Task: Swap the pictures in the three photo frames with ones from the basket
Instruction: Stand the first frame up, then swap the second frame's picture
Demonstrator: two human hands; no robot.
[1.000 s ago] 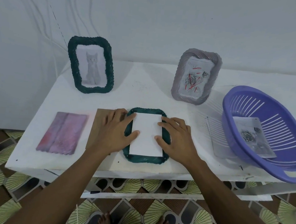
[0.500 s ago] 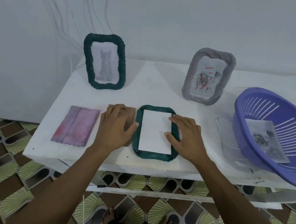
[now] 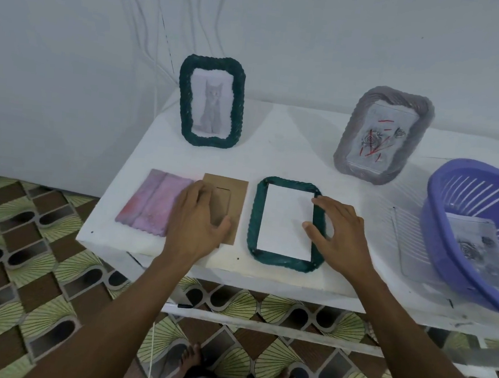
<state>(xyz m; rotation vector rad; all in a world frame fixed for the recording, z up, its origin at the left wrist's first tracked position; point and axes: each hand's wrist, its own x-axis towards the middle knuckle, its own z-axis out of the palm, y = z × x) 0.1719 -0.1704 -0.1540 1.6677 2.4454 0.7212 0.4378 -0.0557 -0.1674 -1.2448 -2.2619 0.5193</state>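
A pink cloth (image 3: 156, 201) lies left of the flat green frame (image 3: 287, 223), and a brown backing board (image 3: 225, 204) lies between them. The left hand (image 3: 196, 223) rests flat on the board, fingers spread. The right hand (image 3: 338, 234) touches the frame's right edge, fingers apart, gripping nothing. Behind the flat frame stand a green cat frame (image 3: 211, 101) and a grey frame (image 3: 381, 134). To its right sits a purple basket (image 3: 441, 213) holding a picture (image 3: 477, 244). The table (image 3: 291, 150) is white, the floor tiled. White paper (image 3: 286, 223) fills the flat frame.
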